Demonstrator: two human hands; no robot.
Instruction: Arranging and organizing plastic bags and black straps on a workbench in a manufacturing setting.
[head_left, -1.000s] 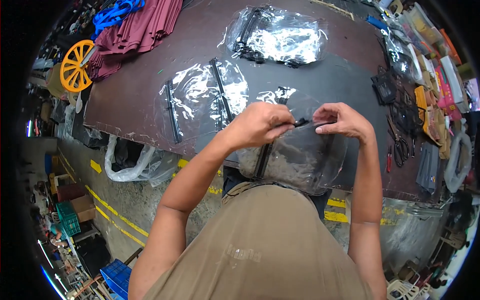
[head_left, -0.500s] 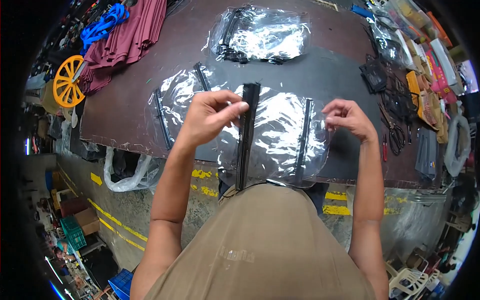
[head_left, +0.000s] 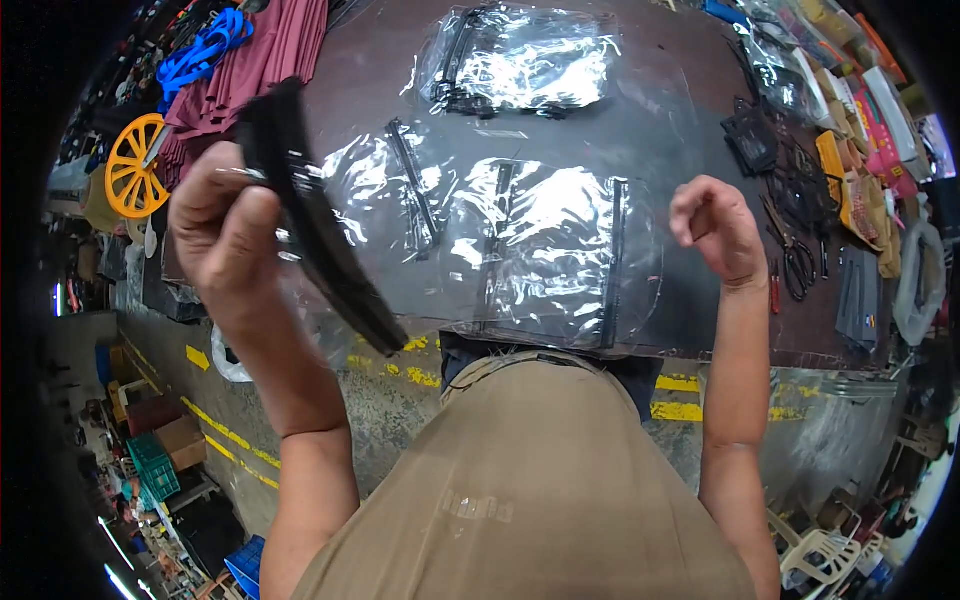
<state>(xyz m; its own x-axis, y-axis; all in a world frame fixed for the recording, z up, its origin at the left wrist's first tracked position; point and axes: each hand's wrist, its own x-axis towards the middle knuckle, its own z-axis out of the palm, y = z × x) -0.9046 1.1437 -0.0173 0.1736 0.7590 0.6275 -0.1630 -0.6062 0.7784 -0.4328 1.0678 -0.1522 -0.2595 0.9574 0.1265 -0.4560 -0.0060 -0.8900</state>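
While the left grip [head_left: 228,228], partly hidden, pinches a blurred black strip [head_left: 312,230] — right grip [head_left: 718,228] half-curled, loosely spread.

I hold a long black strip [head_left: 308,220] in my left hand [head_left: 222,240], bowed and slanting down toward my waist; a glossy clear plastic piece [head_left: 558,250] with two black bands [head_left: 613,260] lies on the tabletop [head_left: 370,70] before me.

Left hand [head_left: 225,215] swung far left with black strip [head_left: 314,225], now bowed; right hand [head_left: 716,228] shifted slightly right.
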